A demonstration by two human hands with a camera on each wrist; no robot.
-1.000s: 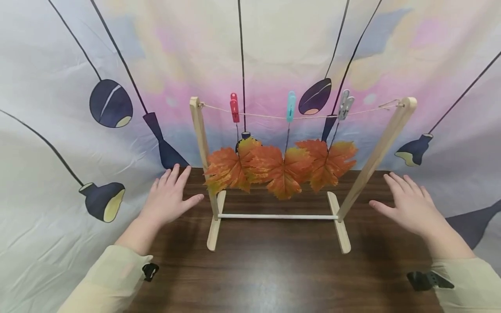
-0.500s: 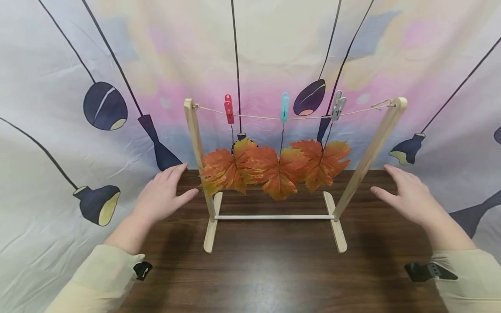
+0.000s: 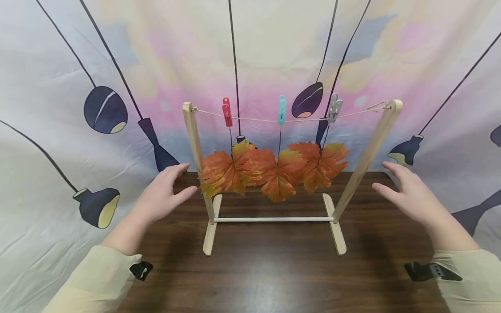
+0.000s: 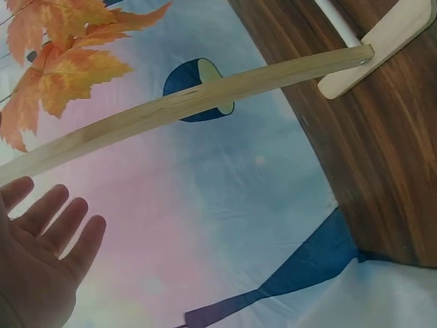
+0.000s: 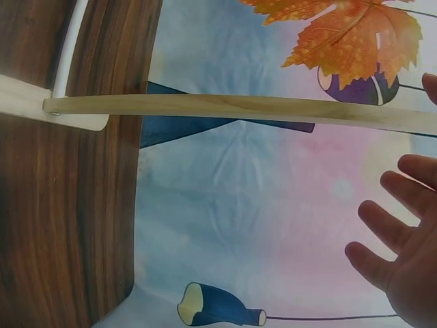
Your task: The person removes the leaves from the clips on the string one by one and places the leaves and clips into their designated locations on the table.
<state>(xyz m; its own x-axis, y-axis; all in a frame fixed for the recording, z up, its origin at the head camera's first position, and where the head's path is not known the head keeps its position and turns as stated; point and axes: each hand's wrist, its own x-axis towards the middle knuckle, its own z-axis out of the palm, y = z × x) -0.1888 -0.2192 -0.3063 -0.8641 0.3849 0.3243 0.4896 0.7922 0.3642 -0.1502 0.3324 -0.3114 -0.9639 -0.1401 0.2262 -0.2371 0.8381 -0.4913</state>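
Three orange-yellow artificial maple leaves hang by dark stems from a string (image 3: pixel 258 119) tied across a small wooden rack (image 3: pixel 364 161). A red clothespin (image 3: pixel 227 112) grips the left leaf (image 3: pixel 221 171), a light blue clothespin (image 3: pixel 282 110) the middle leaf (image 3: pixel 277 174), and a grey clothespin (image 3: pixel 334 108) the right leaf (image 3: pixel 322 163). My left hand (image 3: pixel 162 191), fingers extended, is beside the rack's left post (image 4: pixel 177 106), apart from it and holding nothing. Likewise my right hand (image 3: pixel 415 195) stands apart from the right post (image 5: pixel 225 106), its fingers spread in the right wrist view.
The rack stands on a dark wooden table (image 3: pixel 270 269), its feet joined by a white rod (image 3: pixel 274 219). Behind and at both sides hangs a pastel cloth (image 3: pixel 274 43) printed with dark lamps. A black strap (image 3: pixel 432 271) shows at each wrist.
The view has shifted slightly, so the rack appears a little further left. Both hands have turned from palms down to more edge-on, staying beside the rack.
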